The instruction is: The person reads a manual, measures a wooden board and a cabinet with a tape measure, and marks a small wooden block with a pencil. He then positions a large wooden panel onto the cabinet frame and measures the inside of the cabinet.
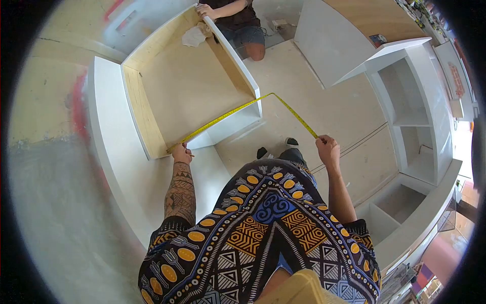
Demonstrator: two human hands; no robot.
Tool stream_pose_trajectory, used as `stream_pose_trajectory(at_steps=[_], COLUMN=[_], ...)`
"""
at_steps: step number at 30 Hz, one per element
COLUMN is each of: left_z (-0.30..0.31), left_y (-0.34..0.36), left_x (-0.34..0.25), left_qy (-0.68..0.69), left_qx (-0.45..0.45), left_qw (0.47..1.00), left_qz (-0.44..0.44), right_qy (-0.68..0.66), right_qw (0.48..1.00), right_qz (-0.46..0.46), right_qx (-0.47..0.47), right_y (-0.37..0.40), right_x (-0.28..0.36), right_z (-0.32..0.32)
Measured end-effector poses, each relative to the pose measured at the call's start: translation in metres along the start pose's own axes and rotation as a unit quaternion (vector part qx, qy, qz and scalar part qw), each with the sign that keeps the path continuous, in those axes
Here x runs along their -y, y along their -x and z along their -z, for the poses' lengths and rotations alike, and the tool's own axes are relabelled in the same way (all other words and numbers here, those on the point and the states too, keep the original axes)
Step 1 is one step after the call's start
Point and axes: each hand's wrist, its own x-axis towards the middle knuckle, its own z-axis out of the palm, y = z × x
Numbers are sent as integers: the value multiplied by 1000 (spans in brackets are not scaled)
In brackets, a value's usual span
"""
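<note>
A yellow tape measure (223,117) stretches along the near edge of a large open wooden cabinet box (187,86) with white outer sides. At the box's near left corner, my left hand (181,153) is closed on the tape's end, and a thin stick-like piece shows by its fingers. Past the right corner the tape bends sharply and slopes down to my right hand (329,151). That hand is closed around the tape, held in the air over the floor; whether the tape's case is inside the fist is hidden.
Another person's hand (205,11) rests on the box's far edge, near a crumpled pale cloth (195,36). White shelving (405,96) curves along the right. A white panel (114,126) borders the left. A pale wooden piece (298,289) shows at the bottom.
</note>
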Motion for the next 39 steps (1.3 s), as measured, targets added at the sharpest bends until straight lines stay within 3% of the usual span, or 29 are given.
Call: stream_pose_trajectory(at_steps=[13, 16, 22, 24, 27, 30, 33, 36, 39], left_z=[8, 6, -3, 5, -7, -8, 3, -7, -4], left_y=[-32, -23, -9, -10, 6, 17, -30, 8, -9], left_x=[3, 1, -7, -5, -7, -9, -4, -8, -3], left_qy=[-49, 18, -16, -54, -55, -38, -19, -24, 2], left_qx=[28, 53, -17, 68, 17, 22, 11, -3, 19], left_qw=[998, 998, 999, 996, 998, 998, 997, 999, 1000], left_qz=[13, 37, 44, 38, 33, 40, 67, 46, 12], right_qy=[-27, -30, -42, -41, -41, -46, -48, -45, -40], right_qw=[999, 999, 999, 999, 999, 999, 999, 999, 999], right_qz=[-16, -11, -10, -13, -14, -11, -5, -4, -8], right_qx=[7, 11, 18, 17, 14, 15, 17, 21, 23], right_y=[10, 9, 10, 11, 12, 11, 10, 8, 7], right_x=[-8, -11, -11, -10, -7, -8, -8, -6, -7], right_z=[-5, -8, -7, -7, -5, -5, -5, -4, -5])
